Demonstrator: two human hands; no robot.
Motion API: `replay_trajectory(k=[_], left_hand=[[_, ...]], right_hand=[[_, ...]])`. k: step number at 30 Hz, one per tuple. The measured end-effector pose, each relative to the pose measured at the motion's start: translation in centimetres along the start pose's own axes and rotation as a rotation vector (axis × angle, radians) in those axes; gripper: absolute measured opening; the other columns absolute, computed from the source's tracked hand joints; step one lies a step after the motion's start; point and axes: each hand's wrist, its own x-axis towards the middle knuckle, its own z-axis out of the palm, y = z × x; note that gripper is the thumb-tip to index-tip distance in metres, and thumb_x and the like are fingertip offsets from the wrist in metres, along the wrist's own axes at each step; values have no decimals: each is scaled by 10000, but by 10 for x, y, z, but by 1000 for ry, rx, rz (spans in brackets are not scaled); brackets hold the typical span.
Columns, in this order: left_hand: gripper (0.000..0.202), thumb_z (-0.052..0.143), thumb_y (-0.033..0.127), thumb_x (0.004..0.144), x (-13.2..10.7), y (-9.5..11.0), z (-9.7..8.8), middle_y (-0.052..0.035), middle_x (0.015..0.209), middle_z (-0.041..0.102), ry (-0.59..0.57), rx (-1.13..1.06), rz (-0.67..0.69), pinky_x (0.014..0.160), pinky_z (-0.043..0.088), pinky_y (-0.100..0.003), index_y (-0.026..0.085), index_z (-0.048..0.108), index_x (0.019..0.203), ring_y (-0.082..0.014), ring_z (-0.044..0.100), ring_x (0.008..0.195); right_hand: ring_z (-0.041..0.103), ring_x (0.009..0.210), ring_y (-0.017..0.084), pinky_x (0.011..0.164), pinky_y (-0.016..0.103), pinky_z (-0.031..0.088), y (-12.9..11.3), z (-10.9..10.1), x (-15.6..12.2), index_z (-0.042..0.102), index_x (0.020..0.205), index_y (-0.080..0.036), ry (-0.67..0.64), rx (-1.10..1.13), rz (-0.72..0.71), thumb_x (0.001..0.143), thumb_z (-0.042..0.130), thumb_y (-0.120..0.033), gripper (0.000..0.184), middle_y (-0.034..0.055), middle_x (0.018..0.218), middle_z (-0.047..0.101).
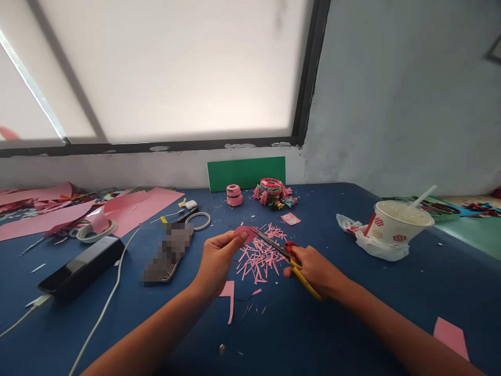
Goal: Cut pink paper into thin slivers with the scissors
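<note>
My left hand [219, 257] pinches a small piece of pink paper [250, 236] between thumb and fingers. In my right hand [313, 269] is a pair of scissors [274, 243] with red and yellow handles, its blades reaching the edge of that paper. Beneath both hands a heap of thin pink paper strips [260, 261] lies on the blue table [282, 334]. A pink paper offcut [230, 295] rests just below my left wrist. Behind the heap is a small patterned pink paper square [291, 219].
Leftward are a black power bank [82, 267], a white cable [117, 284], a pixelated phone [170, 256], a tape roll [199, 221] and pink sheets [143, 209]. Paper crafts [235, 195] stand before a green board [246, 173]. A paper cup [397, 224] with a straw stands right.
</note>
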Motion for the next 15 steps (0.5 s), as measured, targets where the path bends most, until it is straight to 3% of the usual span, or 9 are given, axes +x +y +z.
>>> replay_trajectory(k=[10, 15], left_hand=[[171, 723, 306, 649, -6, 2, 7, -40, 726, 693, -16, -99, -105, 729, 448, -230, 154, 728, 728, -122, 577, 722], [164, 733, 299, 635, -5, 3, 8, -51, 734, 702, -10, -148, -138, 720, 460, -230, 153, 728, 709, -126, 590, 717]], right_hand=[[519, 683, 224, 545, 264, 341, -1, 4, 1, 541, 734, -190, 56, 14, 8, 763, 460, -568, 387, 63, 703, 597], [521, 659, 211, 573, 279, 340, 4, 4, 2, 576, 673, -206, 68, 14, -53, 849, 345, -494, 409, 48, 689, 616]])
